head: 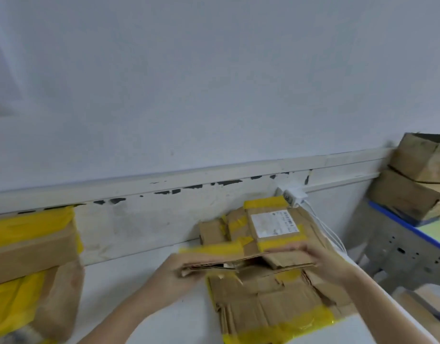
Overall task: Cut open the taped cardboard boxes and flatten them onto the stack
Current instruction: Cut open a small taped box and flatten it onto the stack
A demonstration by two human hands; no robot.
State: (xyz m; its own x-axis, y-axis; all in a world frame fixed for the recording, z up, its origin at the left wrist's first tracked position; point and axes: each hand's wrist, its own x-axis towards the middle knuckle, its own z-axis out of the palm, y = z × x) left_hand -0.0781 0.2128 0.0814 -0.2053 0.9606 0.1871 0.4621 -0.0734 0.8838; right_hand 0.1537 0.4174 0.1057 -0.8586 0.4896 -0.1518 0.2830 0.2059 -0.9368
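Both hands hold a flattened cardboard box [248, 259] over the stack [271, 301] of flattened boxes on the white counter [139, 281]: the left hand [174, 274] grips its left end, the right hand [323, 261] its right end, fingers curled round the edges. Yellow tape [214, 249] runs along the box's far edge. A labelled box [273, 224] lies behind, near the wall; a taped box [32, 244] stands at far left, more cartons [417, 175] at right
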